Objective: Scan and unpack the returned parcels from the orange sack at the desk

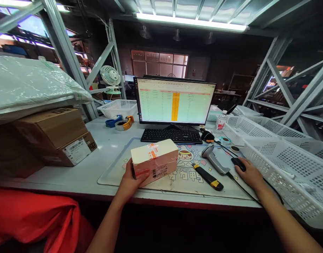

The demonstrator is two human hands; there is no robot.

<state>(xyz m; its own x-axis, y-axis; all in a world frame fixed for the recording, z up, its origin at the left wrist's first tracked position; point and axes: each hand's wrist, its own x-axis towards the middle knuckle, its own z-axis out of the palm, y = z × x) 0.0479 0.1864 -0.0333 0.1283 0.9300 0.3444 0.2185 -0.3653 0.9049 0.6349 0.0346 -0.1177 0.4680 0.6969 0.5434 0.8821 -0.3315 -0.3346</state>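
My left hand [130, 176] grips the near left corner of a small cream carton [154, 161], which is wrapped in clear tape with orange marks and has a barcode label on its side. The carton is tilted up off a printed desk mat [116, 172]. My right hand [248, 174] rests on a black computer mouse [238, 164]. To the left of that hand lies a grey handheld barcode scanner [214, 160], and a black-and-yellow utility knife [207, 177] lies on the mat nearer the carton.
A monitor [174, 100] showing a spreadsheet stands behind a black keyboard [171, 136]. White plastic baskets [283, 168] line the right of the desk. Cardboard boxes [50, 137] sit at left, with tape dispensers [124, 123] behind them. Red cloth [32, 218] hangs below the desk edge.
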